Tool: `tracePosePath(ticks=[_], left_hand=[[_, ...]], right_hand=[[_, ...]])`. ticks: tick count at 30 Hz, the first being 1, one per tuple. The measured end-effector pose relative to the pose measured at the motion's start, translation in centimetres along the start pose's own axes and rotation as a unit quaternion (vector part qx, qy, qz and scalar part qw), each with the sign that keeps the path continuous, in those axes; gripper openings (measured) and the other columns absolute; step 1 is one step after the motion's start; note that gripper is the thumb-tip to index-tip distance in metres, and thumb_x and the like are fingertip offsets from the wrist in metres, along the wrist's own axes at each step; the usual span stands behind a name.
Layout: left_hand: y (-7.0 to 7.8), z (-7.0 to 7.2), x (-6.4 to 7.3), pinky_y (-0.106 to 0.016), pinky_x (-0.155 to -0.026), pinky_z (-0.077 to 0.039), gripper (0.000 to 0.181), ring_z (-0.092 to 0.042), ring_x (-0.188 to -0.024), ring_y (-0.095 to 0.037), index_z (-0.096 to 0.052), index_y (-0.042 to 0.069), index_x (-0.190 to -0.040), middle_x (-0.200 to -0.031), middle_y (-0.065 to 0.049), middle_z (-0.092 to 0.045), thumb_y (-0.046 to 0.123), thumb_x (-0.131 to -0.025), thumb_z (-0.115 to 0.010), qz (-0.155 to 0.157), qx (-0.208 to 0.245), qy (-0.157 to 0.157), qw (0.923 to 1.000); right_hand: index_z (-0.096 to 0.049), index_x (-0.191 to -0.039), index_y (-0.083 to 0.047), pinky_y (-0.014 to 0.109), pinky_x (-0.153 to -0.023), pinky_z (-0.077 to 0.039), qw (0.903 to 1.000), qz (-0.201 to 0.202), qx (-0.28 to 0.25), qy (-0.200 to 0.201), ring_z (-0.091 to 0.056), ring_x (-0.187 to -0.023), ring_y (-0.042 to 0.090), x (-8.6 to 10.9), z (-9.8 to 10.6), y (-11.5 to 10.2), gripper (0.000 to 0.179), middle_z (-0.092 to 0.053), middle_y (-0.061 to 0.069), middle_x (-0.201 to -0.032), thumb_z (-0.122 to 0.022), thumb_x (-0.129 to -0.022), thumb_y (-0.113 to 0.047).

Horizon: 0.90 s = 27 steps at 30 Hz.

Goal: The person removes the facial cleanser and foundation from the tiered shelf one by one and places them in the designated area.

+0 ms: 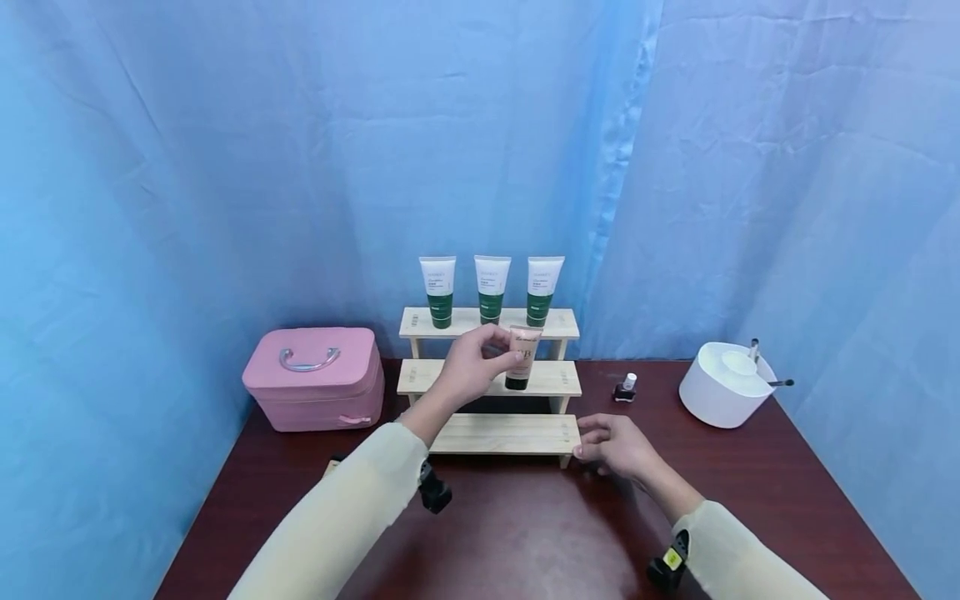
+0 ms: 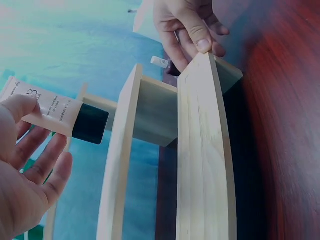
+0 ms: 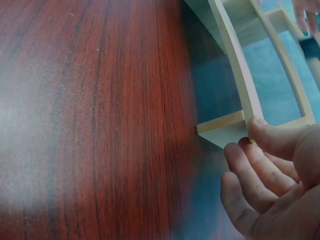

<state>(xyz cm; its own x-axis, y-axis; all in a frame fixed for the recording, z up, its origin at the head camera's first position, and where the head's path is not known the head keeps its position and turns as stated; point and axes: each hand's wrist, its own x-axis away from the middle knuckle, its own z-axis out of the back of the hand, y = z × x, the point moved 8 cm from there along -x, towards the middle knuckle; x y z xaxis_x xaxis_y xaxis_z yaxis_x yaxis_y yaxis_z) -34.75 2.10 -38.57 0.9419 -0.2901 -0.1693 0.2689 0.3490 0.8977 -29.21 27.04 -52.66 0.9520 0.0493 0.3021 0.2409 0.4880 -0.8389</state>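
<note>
My left hand (image 1: pixel 472 363) pinches a small pink BB cream tube (image 1: pixel 522 358) between thumb and fingers, its black cap pointing down. The tube is in front of the middle step of a three-step wooden display rack (image 1: pixel 495 433); in the left wrist view, the cap (image 2: pixel 91 124) is near that step's edge. My right hand (image 1: pixel 618 446) grips the right end of the lowest step, with the thumb (image 3: pixel 272 137) on its front corner and the fingers curled by the end. Three white-and-green tubes (image 1: pixel 492 279) stand upright on the top step.
A pink case (image 1: pixel 313 379) with a metal handle sits left of the rack. To the right are a small dark bottle with a white cap (image 1: pixel 625 388) and a white round container (image 1: pixel 726 387) holding brushes. Blue curtains (image 1: pixel 480 150) enclose the dark red table (image 1: pixel 510 533).
</note>
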Motion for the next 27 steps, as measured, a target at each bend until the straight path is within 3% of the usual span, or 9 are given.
tracePosePath(ticks=[8,13,18,23,27], left_hand=[[0.5,4.7,4.2,-0.036,-0.081,-0.057,0.015,-0.067,-0.097,-0.018,-0.071,0.016,-0.107,-0.105,-0.001,-0.072,0.023,-0.094,-0.077,-0.019,-0.019,0.013,0.9996],[-0.7,7.2,6.9,-0.037,-0.085,-0.056,0.019,-0.067,-0.099,-0.019,-0.072,0.014,-0.114,-0.105,-0.003,-0.073,0.020,-0.096,-0.075,-0.009,-0.037,0.012,0.9992],[-4.1,9.5,9.6,-0.032,-0.083,-0.056,0.022,-0.068,-0.094,-0.018,-0.072,0.006,-0.117,-0.106,-0.009,-0.073,0.015,-0.097,-0.072,0.009,-0.047,0.020,0.9987],[-8.7,12.3,12.7,-0.027,-0.073,-0.057,0.028,-0.067,-0.087,-0.014,-0.071,0.002,-0.121,-0.105,-0.012,-0.074,0.017,-0.098,-0.071,0.067,-0.041,0.033,0.9963],[-11.4,15.0,15.0,-0.027,-0.067,-0.056,0.032,-0.066,-0.082,-0.014,-0.069,0.000,-0.125,-0.103,-0.014,-0.073,0.019,-0.099,-0.070,0.106,-0.051,0.055,0.9915]], right_hand=[[-0.061,-0.134,0.001,0.042,-0.061,-0.057,0.9996,0.013,0.021,-0.010,-0.071,-0.080,0.023,-0.2,0.0,-0.2,0.051,-0.076,0.009,-0.096,-0.080,-0.088,-0.007],[-0.062,-0.133,0.001,0.041,-0.060,-0.056,0.9988,0.027,0.039,-0.010,-0.069,-0.079,0.024,0.0,-0.1,-0.5,0.049,-0.076,0.008,-0.095,-0.080,-0.088,-0.007],[-0.062,-0.134,0.002,0.040,-0.060,-0.056,0.9980,0.029,0.056,-0.006,-0.070,-0.079,0.021,0.2,0.0,-0.6,0.049,-0.076,0.008,-0.096,-0.080,-0.089,-0.008],[-0.062,-0.134,0.002,0.039,-0.060,-0.055,0.9978,0.030,0.059,-0.005,-0.070,-0.078,0.021,0.2,0.0,-0.6,0.049,-0.076,0.008,-0.096,-0.079,-0.089,-0.008],[-0.062,-0.133,0.002,0.039,-0.059,-0.055,0.9977,0.032,0.059,-0.008,-0.069,-0.078,0.023,0.1,0.0,-0.6,0.049,-0.076,0.008,-0.096,-0.080,-0.088,-0.007]])
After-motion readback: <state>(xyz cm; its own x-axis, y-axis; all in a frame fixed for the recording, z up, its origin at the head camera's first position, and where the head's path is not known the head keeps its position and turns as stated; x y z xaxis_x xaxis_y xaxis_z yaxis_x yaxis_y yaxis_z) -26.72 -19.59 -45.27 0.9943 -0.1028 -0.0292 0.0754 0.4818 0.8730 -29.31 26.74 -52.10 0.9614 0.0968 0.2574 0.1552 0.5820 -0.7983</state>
